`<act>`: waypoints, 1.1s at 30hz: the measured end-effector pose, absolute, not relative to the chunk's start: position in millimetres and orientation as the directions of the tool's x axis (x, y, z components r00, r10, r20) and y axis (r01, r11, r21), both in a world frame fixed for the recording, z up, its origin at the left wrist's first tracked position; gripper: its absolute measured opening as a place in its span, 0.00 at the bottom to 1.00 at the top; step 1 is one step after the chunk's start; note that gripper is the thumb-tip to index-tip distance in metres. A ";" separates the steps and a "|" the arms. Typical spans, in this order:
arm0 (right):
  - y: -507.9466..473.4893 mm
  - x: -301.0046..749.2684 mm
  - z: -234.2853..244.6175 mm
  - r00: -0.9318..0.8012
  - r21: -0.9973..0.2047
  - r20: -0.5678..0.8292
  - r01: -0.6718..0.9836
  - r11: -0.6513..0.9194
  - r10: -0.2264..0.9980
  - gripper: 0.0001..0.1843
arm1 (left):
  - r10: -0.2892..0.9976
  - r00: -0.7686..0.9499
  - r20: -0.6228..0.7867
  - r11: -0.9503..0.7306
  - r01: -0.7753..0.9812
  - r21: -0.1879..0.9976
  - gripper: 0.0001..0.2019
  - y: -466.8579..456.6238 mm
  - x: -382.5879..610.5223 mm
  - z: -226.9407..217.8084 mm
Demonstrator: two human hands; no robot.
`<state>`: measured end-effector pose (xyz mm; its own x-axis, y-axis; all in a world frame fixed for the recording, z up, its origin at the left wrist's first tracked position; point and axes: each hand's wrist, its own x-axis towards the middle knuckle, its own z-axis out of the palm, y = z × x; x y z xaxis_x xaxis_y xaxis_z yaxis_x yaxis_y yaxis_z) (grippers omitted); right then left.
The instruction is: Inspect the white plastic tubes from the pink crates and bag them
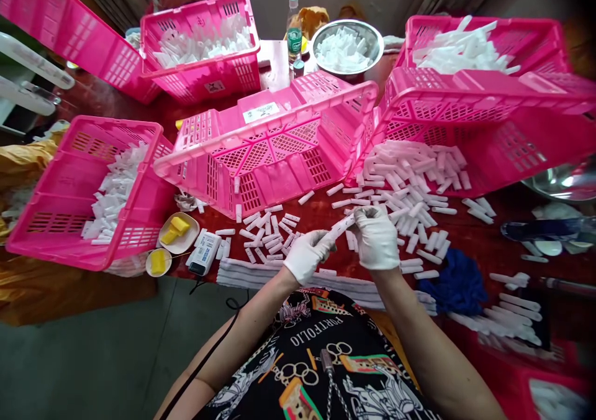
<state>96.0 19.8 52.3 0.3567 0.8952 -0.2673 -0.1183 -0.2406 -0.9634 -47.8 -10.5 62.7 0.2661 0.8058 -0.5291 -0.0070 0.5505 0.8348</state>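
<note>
Both my hands wear white gloves. My left hand (307, 256) is closed on the near end of a slim white plastic piece (341, 225) with small dark marks. The fingers of my right hand (377, 238) pinch its other end, so the piece spans the gap between them. Just left of my left hand lie loose white pieces (267, 237) of the same sort, some with dark marks. A larger heap of white pieces (410, 178) spreads over the red table beyond my right hand. The fingertips are partly hidden by the gloves' folds.
A tipped pink crate (279, 178) stands beyond my hands. Other pink crates (200, 75) hold white pieces, as does a metal bowl (347, 47). A striped towel (261, 275) runs along the near edge. Yellow sponges (176, 228), a white box (205, 252) and a blue cloth (456, 283) lie nearby.
</note>
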 end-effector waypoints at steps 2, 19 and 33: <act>18.4 92.8 59.3 0.400 -0.964 -0.217 0.053 -0.259 0.890 0.15 | 0.883 0.155 -0.442 0.433 0.090 0.897 0.11 -13.2 -46.2 57.7; 34.0 106.9 104.2 0.057 -0.930 -0.167 0.322 -0.176 0.984 0.24 | 0.775 0.407 -0.483 0.506 0.058 0.861 0.20 -2.3 -59.2 67.9; 17.5 95.0 98.8 0.051 -0.889 -0.168 0.423 -0.174 0.984 0.24 | 0.901 0.190 -0.389 0.361 0.166 0.918 0.15 -0.4 -36.5 74.8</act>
<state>95.0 17.5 98.8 0.0508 0.9844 -0.1682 0.4229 -0.1738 -0.8893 -36.5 -0.4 74.8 0.1905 0.9015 -0.3886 0.1660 0.3606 0.9178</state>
